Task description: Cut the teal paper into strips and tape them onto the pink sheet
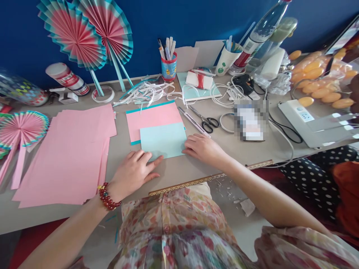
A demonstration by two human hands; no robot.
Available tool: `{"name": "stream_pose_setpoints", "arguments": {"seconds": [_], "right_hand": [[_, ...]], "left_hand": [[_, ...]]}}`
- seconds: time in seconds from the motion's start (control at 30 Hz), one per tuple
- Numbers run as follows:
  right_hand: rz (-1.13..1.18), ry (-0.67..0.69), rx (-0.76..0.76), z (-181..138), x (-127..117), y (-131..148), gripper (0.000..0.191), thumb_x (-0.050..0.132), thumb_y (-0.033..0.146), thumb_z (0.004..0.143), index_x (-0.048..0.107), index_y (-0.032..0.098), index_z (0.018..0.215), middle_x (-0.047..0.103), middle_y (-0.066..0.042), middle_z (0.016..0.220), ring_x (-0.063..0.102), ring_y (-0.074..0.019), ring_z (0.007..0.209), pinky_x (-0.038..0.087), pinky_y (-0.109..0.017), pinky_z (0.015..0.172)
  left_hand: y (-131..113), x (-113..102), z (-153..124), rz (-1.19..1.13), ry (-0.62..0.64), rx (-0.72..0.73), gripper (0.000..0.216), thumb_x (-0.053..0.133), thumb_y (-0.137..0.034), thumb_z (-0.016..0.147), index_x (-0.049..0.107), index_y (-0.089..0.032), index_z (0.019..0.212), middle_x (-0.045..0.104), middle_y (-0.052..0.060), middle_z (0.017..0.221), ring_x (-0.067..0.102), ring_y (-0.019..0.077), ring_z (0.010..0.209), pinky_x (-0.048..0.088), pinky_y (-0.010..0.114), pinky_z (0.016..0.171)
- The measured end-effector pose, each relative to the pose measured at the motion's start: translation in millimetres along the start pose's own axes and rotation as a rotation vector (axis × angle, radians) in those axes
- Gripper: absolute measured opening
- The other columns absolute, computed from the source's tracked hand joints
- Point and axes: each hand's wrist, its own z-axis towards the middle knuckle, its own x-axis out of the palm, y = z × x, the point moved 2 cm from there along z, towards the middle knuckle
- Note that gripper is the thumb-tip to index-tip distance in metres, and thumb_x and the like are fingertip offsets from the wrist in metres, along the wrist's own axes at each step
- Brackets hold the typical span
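Note:
A light blue sheet of paper [163, 140] lies flat on the table before me. It overlaps a pink sheet edged with blue strips [153, 118]. My left hand [134, 170] rests at the blue sheet's lower left corner, fingers spread, with the thumb low on the table. At the sheet's right edge is my right hand [203, 147], its fingers together and bent, touching the paper's edge. Just beyond that hand lie a utility knife [193, 120] and black-handled scissors [206, 121]. A stack of pink paper [64, 160] lies to the left of my left hand.
Folded paper fans [77, 43] lean on the blue wall. Behind the sheets are paper strips [151, 91], a pen cup [169, 69] and a thread-wrapped white block [199, 79]. A phone [252, 123], cables and a power socket panel [304, 114] occupy the right. Another person's dotted clothing [311, 183] shows there.

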Motion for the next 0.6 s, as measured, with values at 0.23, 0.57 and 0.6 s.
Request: {"name": "stream_pose_setpoints", "arguments": {"seconds": [0.23,0.57,0.6], "right_hand": [[0.008,-0.133,0.097,-13,4,-5,0.025,0.057,0.041,0.096,0.059,0.018,0.086,0.061,-0.008,0.091,0.053,-0.0227,0.086,0.040,-0.034,0.084],[0.066,-0.300,-0.057,-36,-8,16,0.039,0.053,0.039,0.099,0.057,0.020,0.133,0.062,-0.012,0.127,0.055,-0.0269,0.116,0.042,-0.046,0.103],[0.035,-0.292,-0.073,-33,-6,26,0.043,0.053,0.041,0.098,0.056,0.022,0.137,0.060,-0.011,0.134,0.052,-0.0277,0.122,0.040,-0.047,0.106]], "left_hand": [[0,1,0,0.012,0.008,-0.012,0.055,0.054,-0.052,0.096,0.049,-0.029,0.146,0.056,0.008,0.100,0.049,0.0253,0.094,0.040,0.037,0.081],[-1,-2,1,-0.001,0.015,-0.014,0.054,0.050,-0.056,0.096,0.051,-0.030,0.144,0.056,0.007,0.101,0.048,0.0249,0.094,0.038,0.037,0.081],[-1,-2,1,-0.006,0.012,-0.015,0.053,0.051,-0.056,0.096,0.052,-0.030,0.143,0.056,0.007,0.102,0.048,0.0249,0.095,0.038,0.037,0.081]]}}
